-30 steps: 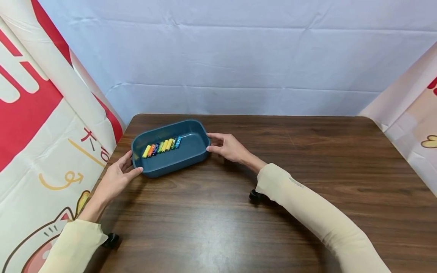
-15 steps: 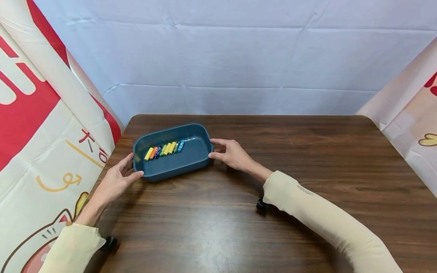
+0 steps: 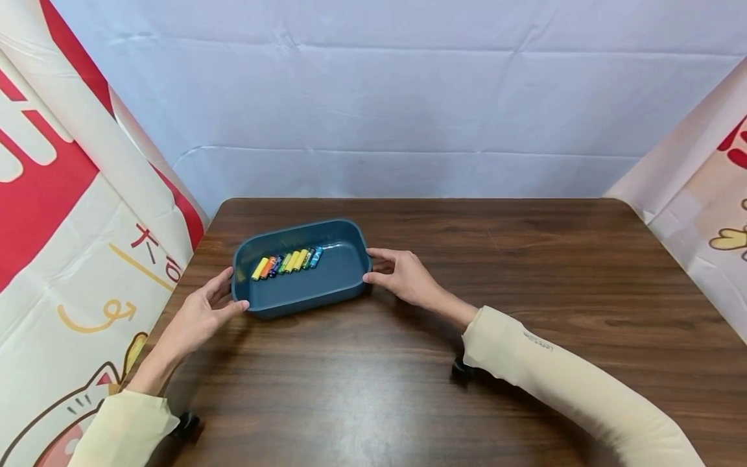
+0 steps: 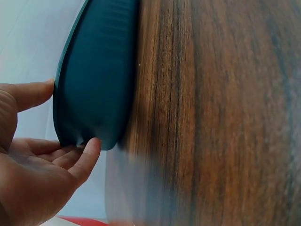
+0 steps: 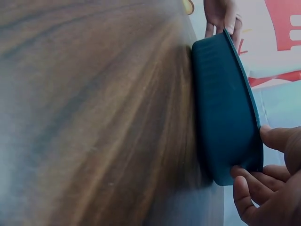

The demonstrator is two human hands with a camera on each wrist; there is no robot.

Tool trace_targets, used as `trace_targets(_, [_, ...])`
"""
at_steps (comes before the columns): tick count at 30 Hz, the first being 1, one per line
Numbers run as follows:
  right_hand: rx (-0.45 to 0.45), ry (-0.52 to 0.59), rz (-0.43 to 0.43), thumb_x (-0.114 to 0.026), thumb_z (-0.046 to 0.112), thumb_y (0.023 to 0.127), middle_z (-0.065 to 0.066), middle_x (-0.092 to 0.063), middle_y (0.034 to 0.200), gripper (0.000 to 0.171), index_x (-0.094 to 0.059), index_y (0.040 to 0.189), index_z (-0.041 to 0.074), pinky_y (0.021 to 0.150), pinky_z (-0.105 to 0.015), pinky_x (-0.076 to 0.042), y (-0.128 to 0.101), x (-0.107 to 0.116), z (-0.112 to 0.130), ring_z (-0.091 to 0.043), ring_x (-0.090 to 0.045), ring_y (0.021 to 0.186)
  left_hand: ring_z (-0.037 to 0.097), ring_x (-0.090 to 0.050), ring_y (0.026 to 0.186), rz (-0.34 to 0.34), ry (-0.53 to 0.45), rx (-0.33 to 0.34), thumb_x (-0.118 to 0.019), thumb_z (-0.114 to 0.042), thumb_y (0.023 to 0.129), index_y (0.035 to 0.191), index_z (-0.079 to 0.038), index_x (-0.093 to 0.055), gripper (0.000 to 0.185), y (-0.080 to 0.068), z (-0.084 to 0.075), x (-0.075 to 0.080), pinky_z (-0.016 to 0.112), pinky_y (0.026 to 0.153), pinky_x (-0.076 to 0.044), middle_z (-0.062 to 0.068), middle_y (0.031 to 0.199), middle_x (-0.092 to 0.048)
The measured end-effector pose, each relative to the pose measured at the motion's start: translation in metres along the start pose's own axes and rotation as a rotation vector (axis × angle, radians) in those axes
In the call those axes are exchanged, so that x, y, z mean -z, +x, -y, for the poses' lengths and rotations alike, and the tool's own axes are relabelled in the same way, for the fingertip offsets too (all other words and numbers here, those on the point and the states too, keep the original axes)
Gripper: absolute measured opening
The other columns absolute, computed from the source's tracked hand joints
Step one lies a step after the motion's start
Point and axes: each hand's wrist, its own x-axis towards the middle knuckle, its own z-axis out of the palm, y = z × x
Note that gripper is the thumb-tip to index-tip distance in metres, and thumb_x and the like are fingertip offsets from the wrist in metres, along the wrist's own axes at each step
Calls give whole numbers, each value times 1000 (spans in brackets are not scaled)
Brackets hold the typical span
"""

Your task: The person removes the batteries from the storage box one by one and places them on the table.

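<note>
Batteries (image 3: 291, 261) in yellow, orange, green, dark purple and blue lie side by side in a slanting row inside a dark teal tray (image 3: 341, 264), nearer its left end than its right. The tray, rectangular with rounded corners, sits between the two hands, its left end closer to the person. The left hand (image 3: 200, 318) grips the left end: its thumb (image 4: 36, 95) touches the rim while the other fingers (image 4: 87, 159) curl in beneath the end. The right hand (image 3: 410, 279) holds the opposite end likewise, thumb at the rim and fingers tucked below it. Neither hand touches the batteries. Whether the tray's base rests fully on the table (image 3: 373, 376) or is slightly raised, I cannot tell.

The table is brown with dark wood grain and a pale patch of glare near the person. Behind it hangs a creased white cloth (image 3: 373, 97). A red-and-white printed cloth (image 3: 35, 207) with a cartoon cat covers the left side; another printed cloth (image 3: 712, 214) shows at the right. Cream sleeves (image 3: 560, 370) cover both forearms.
</note>
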Motion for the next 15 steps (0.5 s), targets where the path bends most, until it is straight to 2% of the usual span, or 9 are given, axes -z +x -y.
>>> trace_targets(6, [-5,-8,-37,-77,17,95,-17,-72,124,59,-55,147,0,90,-42,-58,-13,-1,2,-24,-72,109,48,-43,141,21,13,-15,-71,-26,100,164,1,-14,90,-2,-3,-3,46,102,-45,33,159,-33])
trace_targets(15, [49,-119,-91,-80,15,92,-20,-66,131,55,-60,139,-6,80,-39,-59,-30,-3,9,-25,-72,103,49,-46,139,50,46,-41,-71,-26,100,164,1,-17,88,-6,-4,-3,47,101,-46,33,159,-34])
